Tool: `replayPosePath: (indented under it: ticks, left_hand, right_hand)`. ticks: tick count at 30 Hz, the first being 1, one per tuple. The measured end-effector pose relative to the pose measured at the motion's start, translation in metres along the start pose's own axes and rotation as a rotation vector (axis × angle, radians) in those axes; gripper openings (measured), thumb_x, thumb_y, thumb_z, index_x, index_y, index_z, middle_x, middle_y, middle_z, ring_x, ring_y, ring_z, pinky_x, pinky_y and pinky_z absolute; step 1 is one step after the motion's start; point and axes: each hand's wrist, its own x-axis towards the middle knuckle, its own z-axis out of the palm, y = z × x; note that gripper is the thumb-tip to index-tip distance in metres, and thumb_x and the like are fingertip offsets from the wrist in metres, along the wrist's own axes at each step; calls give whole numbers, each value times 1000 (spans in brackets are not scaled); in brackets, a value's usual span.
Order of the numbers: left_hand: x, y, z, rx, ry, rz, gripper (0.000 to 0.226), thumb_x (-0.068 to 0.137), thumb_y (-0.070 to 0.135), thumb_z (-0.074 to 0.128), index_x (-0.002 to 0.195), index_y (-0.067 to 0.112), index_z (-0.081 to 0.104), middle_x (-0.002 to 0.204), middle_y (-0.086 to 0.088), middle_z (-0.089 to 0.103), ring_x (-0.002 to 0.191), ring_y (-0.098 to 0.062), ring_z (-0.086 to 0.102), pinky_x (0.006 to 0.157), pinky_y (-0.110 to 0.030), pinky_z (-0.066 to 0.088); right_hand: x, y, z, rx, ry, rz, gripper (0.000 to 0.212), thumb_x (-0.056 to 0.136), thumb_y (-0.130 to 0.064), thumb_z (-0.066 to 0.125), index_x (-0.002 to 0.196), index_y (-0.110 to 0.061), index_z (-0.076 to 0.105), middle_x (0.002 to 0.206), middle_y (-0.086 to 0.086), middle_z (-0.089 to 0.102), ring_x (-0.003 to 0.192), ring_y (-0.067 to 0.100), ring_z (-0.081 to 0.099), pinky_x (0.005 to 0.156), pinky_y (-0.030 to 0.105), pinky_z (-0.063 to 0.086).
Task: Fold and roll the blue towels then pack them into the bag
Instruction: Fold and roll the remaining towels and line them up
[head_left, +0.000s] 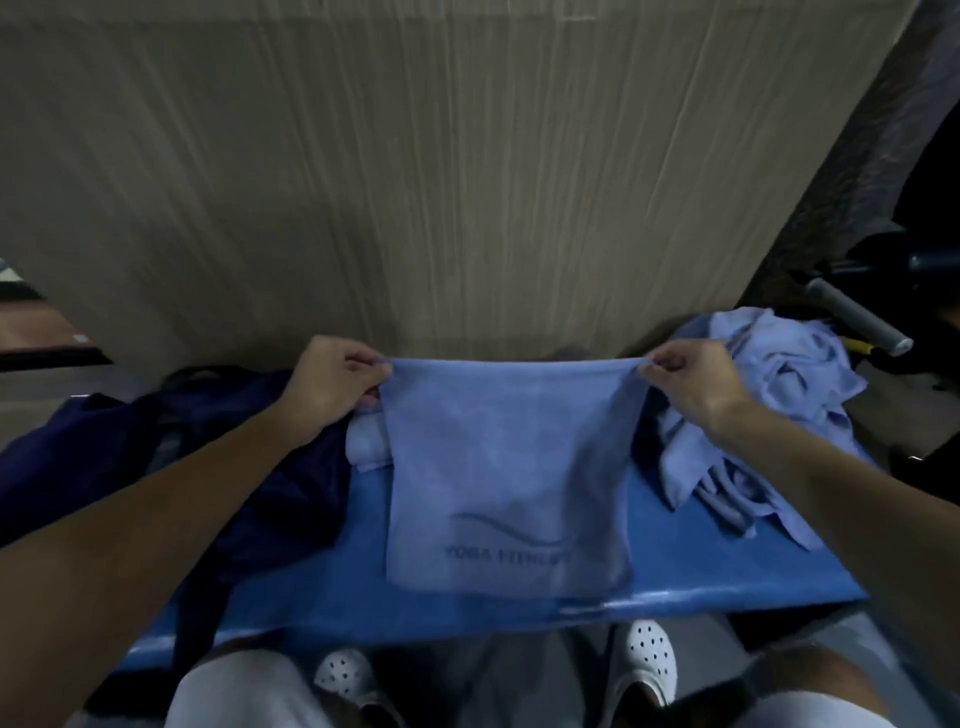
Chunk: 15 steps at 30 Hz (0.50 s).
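Two hands carry the work at this moment. We record the left hand and the right hand each pinching one far corner of a blue towel, thumb against curled fingers, with the cloth drawn taut between them. Neither hand holds anything else.

Position of the towel: it is spread at the middle of the blue bench, directly in front of the person. The gripped edge runs left to right on the far side. From that edge the cloth falls back toward the person, and its free edge, bearing a printed logo, appears to lie on the bench close to the near rim. We cannot tell whether the lower part rests fully flat.

Governing relation: the body of the towel lies on the person's side of the grip, and the held edge is crosswise. Both hands stand about level, neither nearer the cloth than the other. In our judgement a fold would bring the far edge toward the logo edge, both hands travelling together.

Adjacent items: a dark bag lies to the left, nearer the left hand, with what looks like a rolled towel just beside that hand. A loose pile of towels sits to the right.
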Motion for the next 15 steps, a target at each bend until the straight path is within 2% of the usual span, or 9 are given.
replayPosePath:
  ticks: [2,5,7,8,9,11,12,14,15]
  left_hand:
    - [21,-14,11,39,11,-19,4,87,7,71,83,6,71,69,-12,68,59,-16,65,54,-24,55]
    - [46,-30,24,107,48,-15,5,85,8,74,87,5,70,67,-6,66,56,-11,60,49,-18,50]
    - [59,-40,29,151,93,-3,10,82,10,77,89,7,70,74,-6,68,63,-15,63,55,-26,57]
    - [63,-44,31,173,109,9,10,81,11,77,87,8,71,76,-9,70,67,-19,65,63,-32,59]
    - [64,-46,33,193,116,18,8,80,11,77,84,10,71,77,-11,71,71,-23,67,69,-38,60]
    - [59,-47,35,214,118,32,6,81,9,75,78,12,70,75,-11,70,71,-24,66,72,-40,59]
    - [54,-47,36,218,113,40,7,82,8,73,78,11,70,73,-10,69,69,-22,65,72,-38,58]
    - [38,-46,35,225,88,47,8,84,6,70,77,9,70,71,-9,67,66,-18,60,69,-33,54]
    - [30,-46,35,216,72,42,9,85,5,69,77,8,69,71,-10,67,66,-17,60,69,-32,52]
  right_hand:
    - [22,9,17,-33,-19,6,11,90,-13,66,83,-5,69,63,4,58,59,14,51,68,36,45]
    - [47,11,37,-66,-7,9,18,91,-9,63,87,8,68,78,20,67,75,32,60,78,47,53]
    - [55,13,48,-60,4,32,20,91,-2,58,93,18,62,83,32,65,83,45,62,77,55,52]
    - [58,15,52,-42,4,54,19,91,0,57,95,18,60,86,32,66,86,46,62,78,56,52]
    - [58,16,56,-19,-4,80,18,91,-2,57,97,15,62,90,27,67,89,42,63,81,54,53]
    - [52,22,63,26,-35,108,16,91,-6,60,103,3,65,96,16,67,89,30,64,84,43,54]
    - [47,26,66,34,-47,112,14,91,-7,59,102,-2,67,94,13,67,82,22,65,78,37,55]
    - [30,31,68,14,-68,131,11,89,-6,58,91,-9,68,79,9,67,55,7,60,57,27,52]
    - [21,33,69,4,-74,149,11,88,-5,57,88,-7,68,72,9,65,49,7,57,53,27,50]
